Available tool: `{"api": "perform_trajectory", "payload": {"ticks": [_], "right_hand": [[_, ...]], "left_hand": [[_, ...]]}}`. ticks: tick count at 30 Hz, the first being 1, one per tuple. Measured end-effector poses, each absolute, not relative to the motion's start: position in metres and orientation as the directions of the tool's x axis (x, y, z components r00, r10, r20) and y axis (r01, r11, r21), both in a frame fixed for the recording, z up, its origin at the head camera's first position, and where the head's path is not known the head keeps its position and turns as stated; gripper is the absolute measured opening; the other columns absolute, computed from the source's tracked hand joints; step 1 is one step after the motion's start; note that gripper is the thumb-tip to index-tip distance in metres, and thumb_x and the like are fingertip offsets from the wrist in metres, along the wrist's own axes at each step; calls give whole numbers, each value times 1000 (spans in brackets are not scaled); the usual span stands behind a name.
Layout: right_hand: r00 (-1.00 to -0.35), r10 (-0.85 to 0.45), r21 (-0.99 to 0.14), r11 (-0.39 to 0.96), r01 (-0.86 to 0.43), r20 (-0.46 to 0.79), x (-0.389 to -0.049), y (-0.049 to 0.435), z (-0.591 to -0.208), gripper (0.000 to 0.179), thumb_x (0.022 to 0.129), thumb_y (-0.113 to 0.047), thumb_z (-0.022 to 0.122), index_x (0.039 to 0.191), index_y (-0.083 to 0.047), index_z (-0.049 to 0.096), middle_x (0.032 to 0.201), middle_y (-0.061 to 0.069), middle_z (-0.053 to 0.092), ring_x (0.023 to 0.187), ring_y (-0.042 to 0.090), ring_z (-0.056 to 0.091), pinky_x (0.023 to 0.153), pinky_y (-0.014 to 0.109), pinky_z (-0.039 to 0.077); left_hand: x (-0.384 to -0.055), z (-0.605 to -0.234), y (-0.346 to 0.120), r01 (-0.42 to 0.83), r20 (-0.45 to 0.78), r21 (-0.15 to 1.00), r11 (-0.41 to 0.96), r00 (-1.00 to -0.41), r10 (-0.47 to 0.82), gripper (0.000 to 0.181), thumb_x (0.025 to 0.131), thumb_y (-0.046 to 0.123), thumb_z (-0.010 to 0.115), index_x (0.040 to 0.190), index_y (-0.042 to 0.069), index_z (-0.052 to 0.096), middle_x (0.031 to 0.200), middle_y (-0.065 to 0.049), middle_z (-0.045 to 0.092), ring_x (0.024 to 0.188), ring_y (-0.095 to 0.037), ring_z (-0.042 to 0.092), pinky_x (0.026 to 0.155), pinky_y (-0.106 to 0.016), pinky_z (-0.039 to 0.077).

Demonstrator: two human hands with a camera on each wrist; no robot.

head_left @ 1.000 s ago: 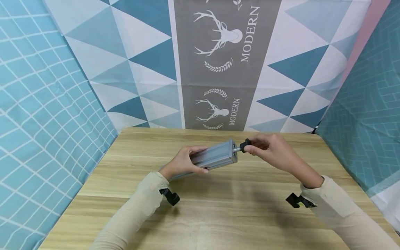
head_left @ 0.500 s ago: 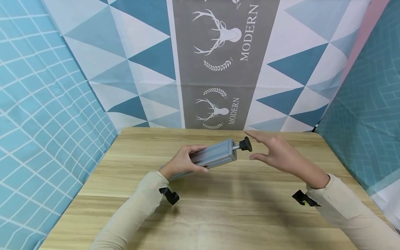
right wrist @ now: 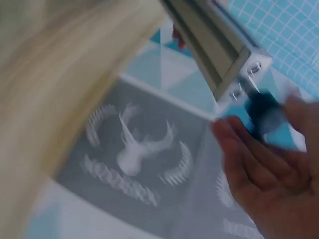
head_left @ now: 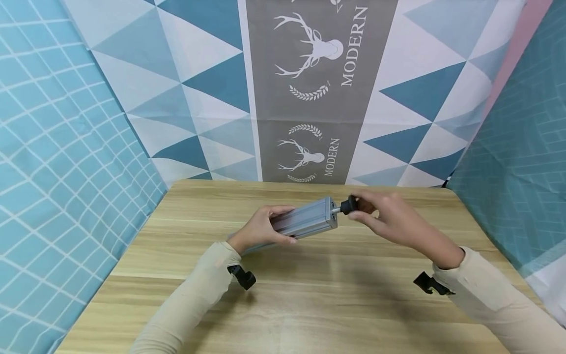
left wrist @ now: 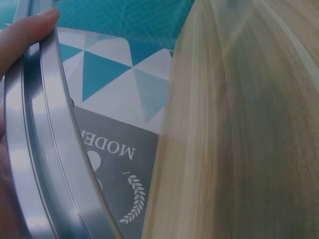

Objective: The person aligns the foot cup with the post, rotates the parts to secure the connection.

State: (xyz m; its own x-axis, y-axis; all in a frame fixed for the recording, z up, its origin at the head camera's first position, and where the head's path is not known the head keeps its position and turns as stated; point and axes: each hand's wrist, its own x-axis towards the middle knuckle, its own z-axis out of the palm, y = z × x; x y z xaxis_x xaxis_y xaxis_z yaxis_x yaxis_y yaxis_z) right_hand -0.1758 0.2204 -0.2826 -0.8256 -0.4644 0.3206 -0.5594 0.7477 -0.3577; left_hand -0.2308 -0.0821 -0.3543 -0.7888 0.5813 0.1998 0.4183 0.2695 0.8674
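Note:
A long grey aluminium profile (head_left: pixel 309 220) slants over the wooden table, its end face towards the right. My left hand (head_left: pixel 262 230) grips it around the body, thumb along the near side. In the left wrist view the grooved profile (left wrist: pixel 65 149) runs down from the fingers. A black levelling foot (head_left: pixel 348 205) on a thin metal stem sticks out of the end face. Thumb and fingers of my right hand (head_left: pixel 391 216) pinch the foot's rim from the right. The right wrist view shows the foot (right wrist: pixel 261 112) blurred against the hand.
The wooden table (head_left: pixel 300 305) reaches to a patterned cloth (head_left: pixel 305 98) at the back. Blue cloths (head_left: pixel 66 147) stand along the sides. A black mount (head_left: pixel 242 277) sits on the left sleeve and another mount (head_left: pixel 431 284) on the right.
My right hand lets go of the foot, opens beside it, then closes on it again with the wrist a little further right. The left hand and profile hardly move.

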Motion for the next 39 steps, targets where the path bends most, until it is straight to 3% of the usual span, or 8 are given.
{"api": "perform_trajectory", "payload": {"ticks": [6,11,16,21,25,29,35,39], "right_hand": [[-924,-316,-499,778,-381,214,-176,215,-282,41,95,-46,53,98,-9,68,73,-2,65,66,11,59,60,32,46],[-903,-357,-414,803,-428,240,-177,216,-283,52,92,-43,62,123,-2,62,92,5,71,81,18,66,69,38,53],[-719,-576,-155,728,-668,390,-182,222,-286,74,79,-17,80,143,-8,44,127,13,60,109,30,62,82,45,52],[-530,-688,3,612,-791,495,-187,225,-290,64,75,-1,80,133,-5,53,124,13,60,108,29,62,82,42,53],[-719,-558,-213,709,-673,415,-186,221,-289,36,88,-25,71,117,-5,64,98,4,69,87,17,66,70,32,54],[-883,-380,-423,776,-467,277,-184,215,-286,33,93,-44,60,97,-12,70,80,-4,67,70,7,60,63,29,50],[-901,-356,-435,790,-433,250,-183,214,-283,40,90,-45,63,104,-9,70,85,0,70,74,13,63,67,34,52],[-815,-464,-291,773,-564,348,-183,216,-284,56,81,-33,76,126,-3,61,108,10,70,96,26,66,77,43,53]], "left_hand": [[-232,-355,-82,431,210,861,271,-786,581,71,67,9,87,132,4,58,129,-10,61,111,-19,59,94,-35,45],[-232,-354,-83,422,207,864,274,-794,572,71,67,9,87,131,3,58,129,-10,61,110,-19,59,95,-36,45],[-232,-353,-84,415,201,868,273,-795,572,71,67,9,87,132,3,57,130,-10,60,111,-20,59,95,-36,44],[-232,-353,-84,422,202,865,273,-789,580,71,67,7,86,132,3,57,130,-11,60,112,-21,58,95,-36,44],[-232,-354,-84,426,205,862,275,-789,580,71,67,8,87,132,3,57,130,-11,60,112,-21,59,95,-36,44],[-232,-356,-84,435,206,856,280,-783,587,72,67,9,87,132,3,58,130,-10,60,112,-21,58,95,-35,45],[-232,-356,-85,430,203,858,279,-784,586,72,67,9,87,132,3,57,131,-10,60,113,-21,58,96,-36,44],[-232,-355,-86,427,201,859,281,-788,582,72,67,8,87,132,3,57,131,-11,59,113,-21,58,96,-36,44]]}}
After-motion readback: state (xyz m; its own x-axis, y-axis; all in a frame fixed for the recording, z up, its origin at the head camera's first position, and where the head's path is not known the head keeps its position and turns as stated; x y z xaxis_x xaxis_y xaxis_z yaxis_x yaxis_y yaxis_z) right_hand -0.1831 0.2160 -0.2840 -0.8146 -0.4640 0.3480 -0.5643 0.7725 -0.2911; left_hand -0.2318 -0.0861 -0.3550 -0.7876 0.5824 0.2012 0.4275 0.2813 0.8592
